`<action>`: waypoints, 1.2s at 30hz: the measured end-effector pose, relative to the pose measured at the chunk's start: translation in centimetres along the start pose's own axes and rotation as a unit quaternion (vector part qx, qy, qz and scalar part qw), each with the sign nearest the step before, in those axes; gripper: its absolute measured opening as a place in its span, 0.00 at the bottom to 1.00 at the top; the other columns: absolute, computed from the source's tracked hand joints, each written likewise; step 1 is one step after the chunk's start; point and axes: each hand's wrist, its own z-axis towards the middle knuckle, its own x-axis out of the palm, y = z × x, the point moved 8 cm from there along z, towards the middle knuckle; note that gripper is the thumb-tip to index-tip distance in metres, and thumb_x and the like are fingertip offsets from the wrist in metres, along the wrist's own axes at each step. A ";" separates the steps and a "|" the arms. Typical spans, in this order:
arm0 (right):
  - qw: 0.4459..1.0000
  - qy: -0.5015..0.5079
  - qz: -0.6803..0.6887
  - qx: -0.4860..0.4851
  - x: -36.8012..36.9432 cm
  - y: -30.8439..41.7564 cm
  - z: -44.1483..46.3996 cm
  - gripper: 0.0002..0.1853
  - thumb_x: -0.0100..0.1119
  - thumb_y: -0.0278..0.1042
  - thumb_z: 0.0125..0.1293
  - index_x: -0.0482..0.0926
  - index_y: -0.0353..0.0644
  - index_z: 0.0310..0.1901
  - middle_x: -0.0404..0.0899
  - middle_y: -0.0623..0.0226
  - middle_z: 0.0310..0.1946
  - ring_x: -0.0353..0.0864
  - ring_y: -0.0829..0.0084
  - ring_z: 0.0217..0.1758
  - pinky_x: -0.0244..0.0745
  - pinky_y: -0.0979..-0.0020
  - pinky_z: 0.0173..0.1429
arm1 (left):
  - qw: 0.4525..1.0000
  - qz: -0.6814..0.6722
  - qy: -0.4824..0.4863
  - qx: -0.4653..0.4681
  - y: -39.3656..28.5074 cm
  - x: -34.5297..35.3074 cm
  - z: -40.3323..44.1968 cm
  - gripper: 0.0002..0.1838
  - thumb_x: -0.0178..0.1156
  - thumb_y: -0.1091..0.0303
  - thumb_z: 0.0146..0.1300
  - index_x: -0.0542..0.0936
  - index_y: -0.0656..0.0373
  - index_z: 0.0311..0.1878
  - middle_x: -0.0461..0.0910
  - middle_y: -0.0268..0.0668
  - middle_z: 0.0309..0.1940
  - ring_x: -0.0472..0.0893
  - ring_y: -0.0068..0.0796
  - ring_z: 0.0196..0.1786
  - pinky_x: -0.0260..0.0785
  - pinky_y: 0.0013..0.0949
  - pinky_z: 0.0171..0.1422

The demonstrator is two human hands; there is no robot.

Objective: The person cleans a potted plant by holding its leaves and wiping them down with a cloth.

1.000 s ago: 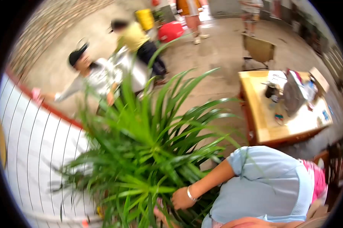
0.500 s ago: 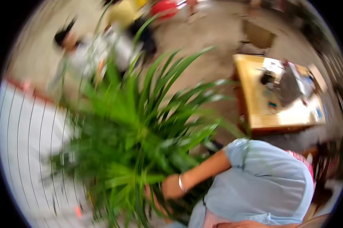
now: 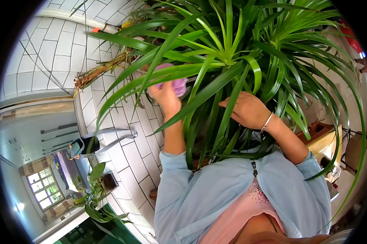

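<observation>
A large potted-type plant with long green strap leaves (image 3: 228, 61) fills the upper middle of the head view; its base is hidden. My left hand (image 3: 165, 96) is closed on a purple cloth (image 3: 178, 86), among the leaves on the plant's left side; the hand is slightly blurred. One long leaf crosses over the cloth. My right hand (image 3: 250, 110), with a silver bracelet (image 3: 267, 121) at the wrist, reaches into the foliage with its back up. Its fingers are loosely stretched and apart, and a leaf passes in front of them.
White tiles with dark joints (image 3: 128, 154) lie on the left, with dried brown leaves (image 3: 100, 73) on them. A small potted plant (image 3: 94, 193) and a grey strap (image 3: 116, 132) are lower left, near a window-like opening. A wooden table (image 3: 327, 140) stands at the right.
The head view has swung, so the plant now sits higher and the tiles show at left. My left hand and the purple cloth have come into sight. The people seen before are out of view.
</observation>
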 end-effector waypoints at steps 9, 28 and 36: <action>0.999 -0.021 -0.013 -0.023 0.0 0.7 0.4 0.11 0.61 0.34 0.58 0.78 0.42 0.42 0.78 0.65 0.38 0.76 0.61 0.44 0.70 0.63 0.55 | 0.944 -0.055 -0.225 0.234 -18.1 -21.3 0.0 0.11 0.57 0.60 0.61 0.76 0.59 0.34 0.74 0.35 0.29 0.77 0.24 0.21 0.65 0.21 0.14; 0.996 -0.015 -0.083 -0.035 2.6 -0.3 0.0 0.10 0.57 0.41 0.61 0.80 0.46 0.36 0.79 0.66 0.35 0.77 0.61 0.42 0.70 0.63 0.51 | 0.880 0.139 0.412 -0.190 12.1 1.7 -0.7 0.22 0.63 0.72 0.60 0.73 0.59 0.59 0.76 0.43 0.56 0.80 0.34 0.51 0.74 0.35 0.53; 0.997 -0.019 -0.065 -0.031 2.4 -0.5 -0.3 0.11 0.59 0.40 0.59 0.80 0.44 0.40 0.79 0.66 0.37 0.77 0.60 0.44 0.70 0.63 0.55 | 0.911 0.150 0.385 -0.008 12.3 8.6 0.5 0.16 0.64 0.69 0.60 0.80 0.56 0.52 0.82 0.32 0.37 0.77 0.21 0.33 0.71 0.30 0.40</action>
